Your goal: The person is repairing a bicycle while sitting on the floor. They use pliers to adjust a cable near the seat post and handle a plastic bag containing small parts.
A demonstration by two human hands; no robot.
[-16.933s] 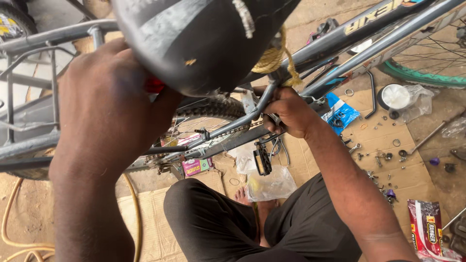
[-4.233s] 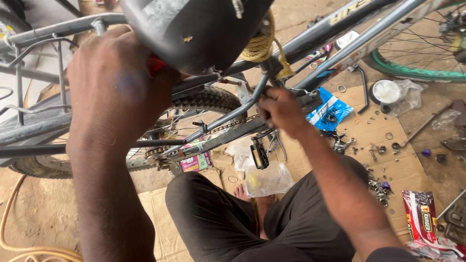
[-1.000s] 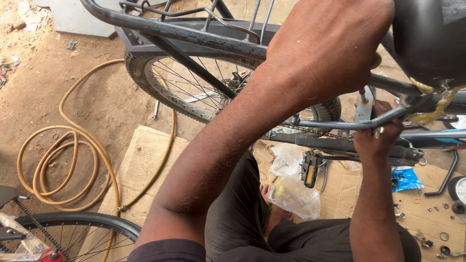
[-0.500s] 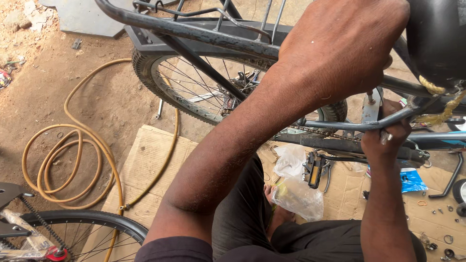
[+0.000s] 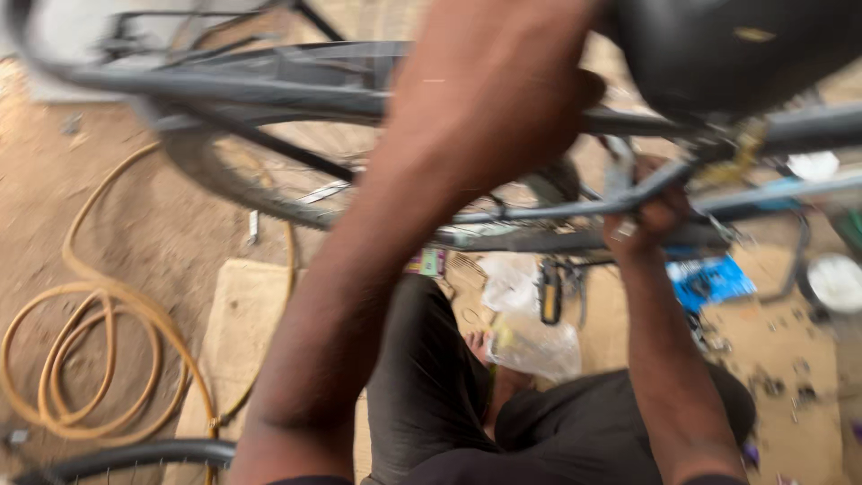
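The frame is blurred by motion. My left hand (image 5: 498,94) is raised close to the camera, fingers closed beside the black bicycle saddle (image 5: 736,49); what it grips is hidden. My right hand (image 5: 648,216) is lower and closed around a thin grey frame tube (image 5: 548,211) of the bicycle, just under the saddle. The rear wheel (image 5: 242,184) with its dark tyre runs behind my left forearm. A pedal (image 5: 549,292) hangs below the frame.
A coiled yellow hose (image 5: 85,346) lies on the dirt at left. Cardboard (image 5: 238,341) covers the ground under my legs. A clear plastic bag (image 5: 534,346), a blue packet (image 5: 709,280), a white lid (image 5: 833,280) and several small metal parts (image 5: 786,382) sit at right.
The view has swung right and gone blurry. My left hand has stayed by the saddle and my right hand has kept its grip on the frame tube.
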